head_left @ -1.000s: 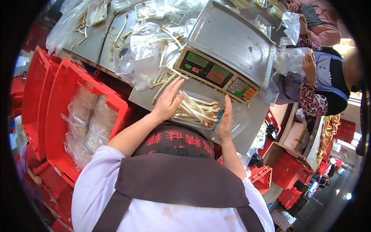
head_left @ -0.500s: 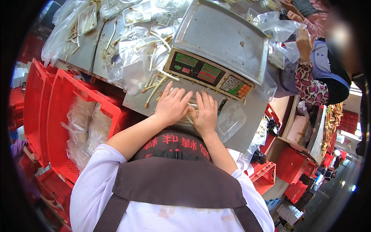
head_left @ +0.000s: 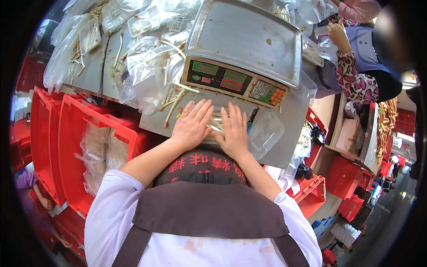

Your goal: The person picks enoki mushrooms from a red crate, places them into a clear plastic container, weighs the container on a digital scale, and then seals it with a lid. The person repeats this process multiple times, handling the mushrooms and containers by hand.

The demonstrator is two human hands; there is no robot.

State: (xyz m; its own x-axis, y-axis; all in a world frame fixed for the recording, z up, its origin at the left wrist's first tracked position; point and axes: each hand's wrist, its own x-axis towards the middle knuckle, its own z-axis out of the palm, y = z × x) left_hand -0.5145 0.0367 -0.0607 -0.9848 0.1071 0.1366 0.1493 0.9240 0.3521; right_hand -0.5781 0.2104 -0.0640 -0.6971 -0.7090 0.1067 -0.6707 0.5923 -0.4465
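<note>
My left hand [head_left: 191,127] and my right hand [head_left: 233,134] lie side by side at the table's near edge, fingers stretched out and thumbs close together. Between and under them are several white vegetable stalks [head_left: 216,123], seemingly in a clear tray that my palms mostly hide. Beyond my fingers stands a digital scale [head_left: 242,40] with a bare metal pan. An empty clear plastic tray [head_left: 267,133] is just right of my right hand, with a dark slim tool [head_left: 253,114] by it. Loose stalks with brown ends [head_left: 172,109] lie left of my left hand.
Clear plastic bags [head_left: 144,75] and a filled tray [head_left: 90,36] cover the table's left side. Red crates [head_left: 95,116] stand below, one holding bagged goods. At the right, a co-worker's hand [head_left: 339,35] is raised near more trays. Another red crate [head_left: 311,196] sits lower right.
The view has shifted a little, moving the scale left and up. My hands stay over the stalks; my left fingers now lie closer together. The co-worker's hand has shifted left.
</note>
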